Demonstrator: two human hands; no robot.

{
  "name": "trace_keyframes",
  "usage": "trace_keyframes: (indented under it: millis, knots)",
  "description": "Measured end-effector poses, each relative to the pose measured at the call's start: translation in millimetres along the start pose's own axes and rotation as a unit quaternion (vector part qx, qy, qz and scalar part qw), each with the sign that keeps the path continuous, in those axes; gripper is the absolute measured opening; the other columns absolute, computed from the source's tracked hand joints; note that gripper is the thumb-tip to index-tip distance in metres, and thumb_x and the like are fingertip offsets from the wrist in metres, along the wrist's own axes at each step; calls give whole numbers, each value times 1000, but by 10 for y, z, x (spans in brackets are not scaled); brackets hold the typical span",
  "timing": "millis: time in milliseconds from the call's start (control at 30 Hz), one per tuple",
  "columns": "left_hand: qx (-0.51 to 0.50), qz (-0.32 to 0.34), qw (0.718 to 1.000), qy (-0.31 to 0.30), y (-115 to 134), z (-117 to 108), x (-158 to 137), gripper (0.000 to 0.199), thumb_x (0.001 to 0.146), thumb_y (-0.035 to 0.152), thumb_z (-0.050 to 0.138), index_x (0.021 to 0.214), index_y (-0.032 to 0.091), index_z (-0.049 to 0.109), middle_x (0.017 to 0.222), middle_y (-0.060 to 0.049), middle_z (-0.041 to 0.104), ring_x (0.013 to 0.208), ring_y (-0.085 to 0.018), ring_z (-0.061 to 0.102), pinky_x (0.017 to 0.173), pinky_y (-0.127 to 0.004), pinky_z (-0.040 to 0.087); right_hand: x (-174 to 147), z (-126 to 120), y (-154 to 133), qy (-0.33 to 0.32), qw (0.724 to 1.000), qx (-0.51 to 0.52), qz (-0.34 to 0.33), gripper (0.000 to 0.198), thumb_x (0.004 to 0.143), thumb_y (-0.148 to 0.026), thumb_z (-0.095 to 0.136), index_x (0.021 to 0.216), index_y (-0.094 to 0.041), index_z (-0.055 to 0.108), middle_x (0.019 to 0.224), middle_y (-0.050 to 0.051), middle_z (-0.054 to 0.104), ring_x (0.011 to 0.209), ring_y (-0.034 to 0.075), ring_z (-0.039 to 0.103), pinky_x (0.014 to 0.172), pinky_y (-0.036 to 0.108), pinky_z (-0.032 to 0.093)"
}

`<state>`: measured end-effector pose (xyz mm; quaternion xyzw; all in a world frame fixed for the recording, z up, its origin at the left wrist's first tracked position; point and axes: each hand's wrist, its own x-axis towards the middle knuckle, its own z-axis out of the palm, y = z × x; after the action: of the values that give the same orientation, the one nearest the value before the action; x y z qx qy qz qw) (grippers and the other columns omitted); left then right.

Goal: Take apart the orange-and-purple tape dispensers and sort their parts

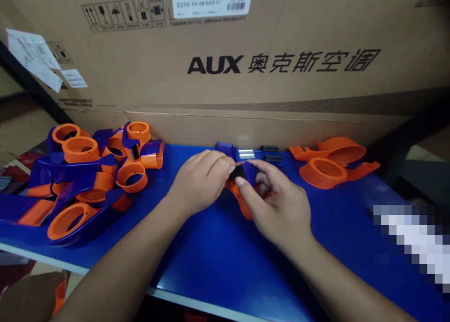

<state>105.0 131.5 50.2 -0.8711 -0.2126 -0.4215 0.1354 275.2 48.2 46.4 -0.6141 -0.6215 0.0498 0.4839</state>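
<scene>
Over the middle of the blue table, both hands meet on one orange and blue tape dispenser (242,202). My right hand (284,202) is closed round it from the right, thumb in front and fingers behind. My left hand (202,179) has its fingers bent together at the dispenser's left end, beside a small black piece (238,172) set in it. The palm side of the left hand is hidden. Just behind the hands lie a blue plastic part (227,148), silver metal strips (246,153) and black strips (272,158).
A pile of orange and blue tape dispensers (75,149) covers the table's left side. Two orange dispenser parts with rings (323,173) lie at the back right. A large cardboard box (140,73) stands along the table's (197,261) back edge. A pixelated patch hides something at right.
</scene>
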Motion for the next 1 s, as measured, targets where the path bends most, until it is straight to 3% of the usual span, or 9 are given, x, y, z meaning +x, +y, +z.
trace_keyframes:
  millis: [567,833,900,1000]
  knots:
    - [20,-15,999,-25,-8,26,-26,14,105,24,43,106,17,55,101,-7,68,91,-19,62,82,-33,52,35,-1,-8,-30,999,18,19,41,90,-44,68,122,-18,68,73,-2,67,55,11,57,58,26,47]
    - [33,-97,993,59,-175,0,-15,14,105,21,39,106,19,53,95,-7,62,88,-18,59,84,-33,50,73,-21,20,-41,999,19,23,38,90,-45,67,117,-18,69,67,-3,63,51,11,53,53,25,43]
    - [33,-113,992,42,-212,10,-15,15,105,22,38,104,19,53,93,-7,61,87,-19,59,83,-33,49,87,-28,25,-41,999,16,20,37,90,-45,67,115,-19,70,65,-4,62,50,11,53,53,25,42]
    - [6,-128,991,-35,-242,14,-19,18,105,24,38,101,19,55,93,-7,63,87,-19,60,82,-33,49,109,-46,32,-40,999,-1,19,37,90,-45,67,114,-18,70,63,-4,60,50,11,52,53,25,41]
